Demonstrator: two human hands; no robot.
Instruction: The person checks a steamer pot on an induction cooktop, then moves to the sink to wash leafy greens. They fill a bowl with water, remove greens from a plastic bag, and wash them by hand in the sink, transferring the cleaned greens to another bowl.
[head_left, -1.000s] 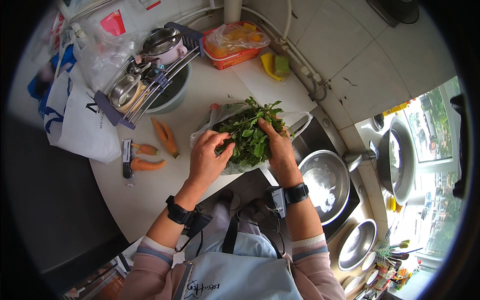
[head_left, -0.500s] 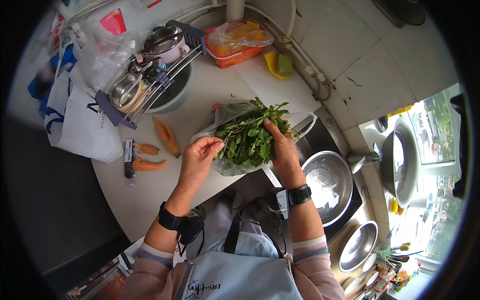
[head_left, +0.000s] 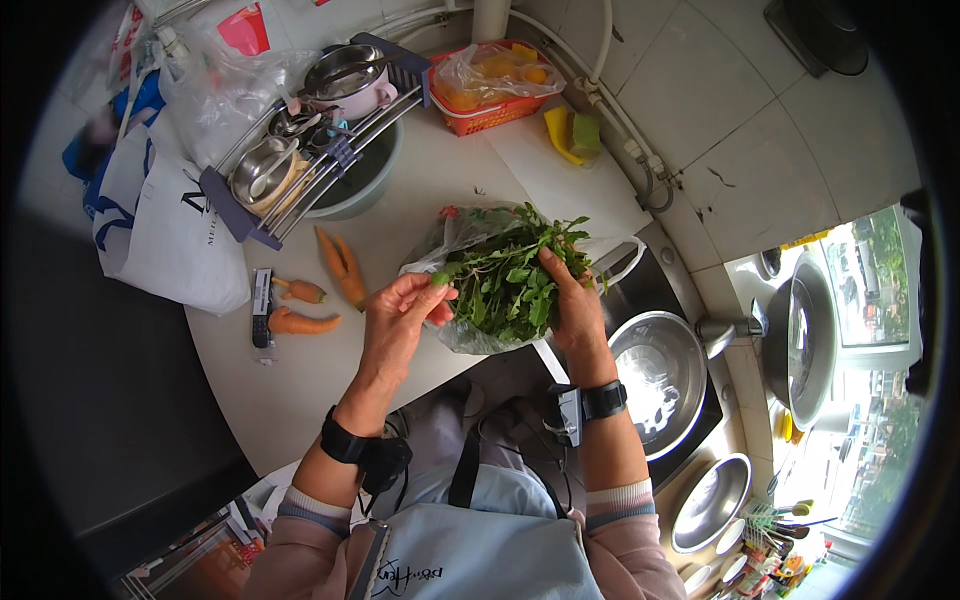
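A bunch of leafy greens (head_left: 508, 292) lies on an opened clear plastic bag (head_left: 427, 246) at the counter's front edge. My right hand (head_left: 577, 308) is closed round the right side of the bunch, thumb on top of the leaves. At the bunch's left side, my left hand (head_left: 402, 312) pinches a small green leaf (head_left: 441, 278) between thumb and forefinger. Its other fingers are curled. Whether that leaf is still joined to a stem, I cannot tell. Farther left lie a forked carrot (head_left: 342, 268), a short carrot (head_left: 301, 291) and a bent carrot (head_left: 303, 322).
A metal rack (head_left: 318, 170) with pots straddles a grey-blue basin (head_left: 372, 178) at the back left. Behind the greens stands a red basket (head_left: 478, 122), with a sponge (head_left: 584, 137) beside it. On my right, a steel bowl (head_left: 655, 375) sits in the sink below the faucet (head_left: 730, 328).
My left hand has turned slightly, and a green leaf now shows between its thumb and forefinger. My right hand keeps its grip on the bunch. The whole view has shifted a little.
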